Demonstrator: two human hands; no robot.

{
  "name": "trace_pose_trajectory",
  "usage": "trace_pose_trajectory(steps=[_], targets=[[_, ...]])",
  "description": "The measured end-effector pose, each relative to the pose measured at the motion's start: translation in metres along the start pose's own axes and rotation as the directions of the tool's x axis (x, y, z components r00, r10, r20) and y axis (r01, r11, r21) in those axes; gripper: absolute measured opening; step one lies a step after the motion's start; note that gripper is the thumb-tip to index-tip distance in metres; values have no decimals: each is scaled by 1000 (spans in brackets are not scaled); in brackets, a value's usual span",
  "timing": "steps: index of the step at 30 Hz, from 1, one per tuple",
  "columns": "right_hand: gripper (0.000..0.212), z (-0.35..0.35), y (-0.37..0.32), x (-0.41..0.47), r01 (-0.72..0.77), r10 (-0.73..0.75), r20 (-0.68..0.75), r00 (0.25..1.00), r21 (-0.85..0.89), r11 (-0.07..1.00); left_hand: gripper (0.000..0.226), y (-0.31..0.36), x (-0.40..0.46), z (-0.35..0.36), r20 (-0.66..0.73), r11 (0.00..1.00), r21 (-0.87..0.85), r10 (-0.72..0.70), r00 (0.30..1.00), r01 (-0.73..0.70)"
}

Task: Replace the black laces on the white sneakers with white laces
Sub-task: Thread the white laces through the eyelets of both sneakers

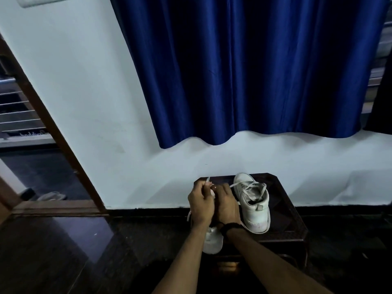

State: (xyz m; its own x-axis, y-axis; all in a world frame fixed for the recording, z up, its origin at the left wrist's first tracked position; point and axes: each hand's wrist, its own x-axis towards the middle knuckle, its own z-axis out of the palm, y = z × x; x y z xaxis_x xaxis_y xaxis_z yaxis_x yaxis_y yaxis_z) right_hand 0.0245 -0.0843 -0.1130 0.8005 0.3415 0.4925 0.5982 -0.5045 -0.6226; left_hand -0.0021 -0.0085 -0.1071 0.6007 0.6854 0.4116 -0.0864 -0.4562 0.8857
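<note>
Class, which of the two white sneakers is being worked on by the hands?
The left sneaker, mostly hidden beneath both hands; the right sneaker stands untouched beside them, already threaded with white laces.

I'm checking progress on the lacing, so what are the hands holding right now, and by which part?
The left hand pinches a white lace near its tip. What the right hand grips cannot be told.

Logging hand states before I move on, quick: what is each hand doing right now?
Left hand: fingers curled, pinching a white lace end above the near sneaker.
Right hand: curled over the same sneaker; what it grips cannot be told.
</note>
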Motion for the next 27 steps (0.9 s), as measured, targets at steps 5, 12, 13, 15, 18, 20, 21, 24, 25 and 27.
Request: trace_pose_trajectory(steps=[5, 12, 13, 15, 18, 20, 21, 24, 25, 27], targets=[[48, -2, -45, 5, -109, 230, -282, 931, 386, 916, 16, -14, 9, -2, -39, 985, -154, -87, 995, 80], [14, 11, -33, 2, -189, 362, -190, 913, 590, 785, 17, -12, 9, -2, -94, 976, -188, -130, 987, 111], [10, 12, -32, 2, -213, 385, -170, 907, 605, 767, 15, -11, 8, -1, -101, 980, -170, -117, 988, 99], [12, 12, -30, 4, -231, 414, -156, 897, 634, 738, 15, -11, 8, 0, -134, 990, -125, -83, 987, 66], [16, 13, -29, 5, -234, 443, -164, 881, 664, 710, 16, -16, 8, 0, -141, 995, -101, -33, 990, 19], [10, 14, -27, 7, -243, 465, -164, 870, 678, 693, 16, -14, 6, 0, -94, 994, -110, -8, 996, -2], [8, 15, -25, 8, -252, 480, -161, 863, 686, 683, 17, -14, 5, 1, -72, 994, -105, 4, 997, -12], [7, 18, -17, 11, -275, 533, -150, 833, 724, 633, 19, -15, 2, 2, -21, 995, -80, 50, 999, -52], [9, 18, -16, 12, -279, 543, -136, 829, 740, 612, 19, -16, 2, 2, -14, 995, -74, 62, 998, -63], [11, 17, -15, 13, -277, 546, -115, 830, 765, 581, 20, -16, 1, 2, -13, 995, -66, 79, 997, -80]])
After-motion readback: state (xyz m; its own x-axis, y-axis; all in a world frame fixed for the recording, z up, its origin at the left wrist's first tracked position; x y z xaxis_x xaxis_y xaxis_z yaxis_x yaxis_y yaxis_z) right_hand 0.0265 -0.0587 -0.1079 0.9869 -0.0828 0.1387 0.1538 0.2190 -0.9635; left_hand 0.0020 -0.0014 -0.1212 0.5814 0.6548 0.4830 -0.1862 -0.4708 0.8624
